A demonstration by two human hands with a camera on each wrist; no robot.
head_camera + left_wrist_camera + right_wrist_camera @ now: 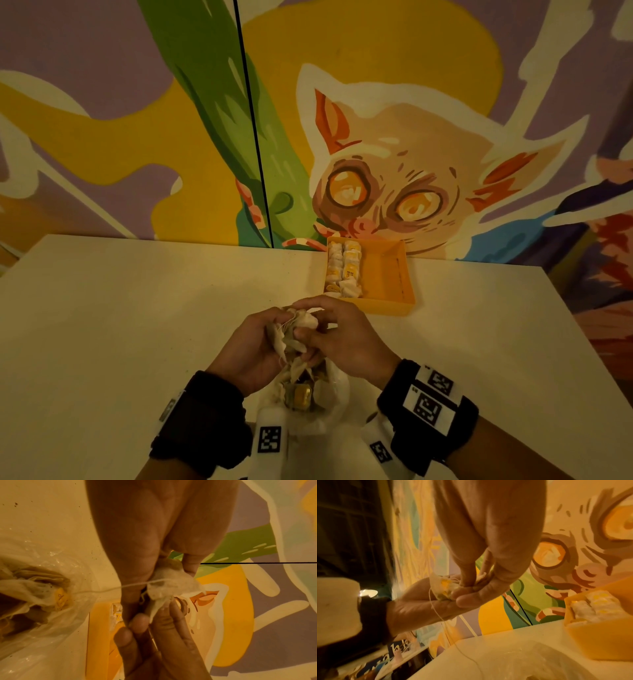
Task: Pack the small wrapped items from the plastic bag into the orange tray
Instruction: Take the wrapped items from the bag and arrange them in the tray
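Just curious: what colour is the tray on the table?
Orange-yellow all over. The tray shows best in the head view, with pale wrapped items along its left side.

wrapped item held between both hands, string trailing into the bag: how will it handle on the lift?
Probably soft and floppy: the wrapped item looks crumpled between the left hand and right hand. Likely light. Its string runs back toward the plastic bag, so it may snag or drag others out.

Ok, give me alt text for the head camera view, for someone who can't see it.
Both hands, left and right, pinch a tea bag above an open plastic bag. On the table beyond, an orange tray holds rows of bags along its left side.
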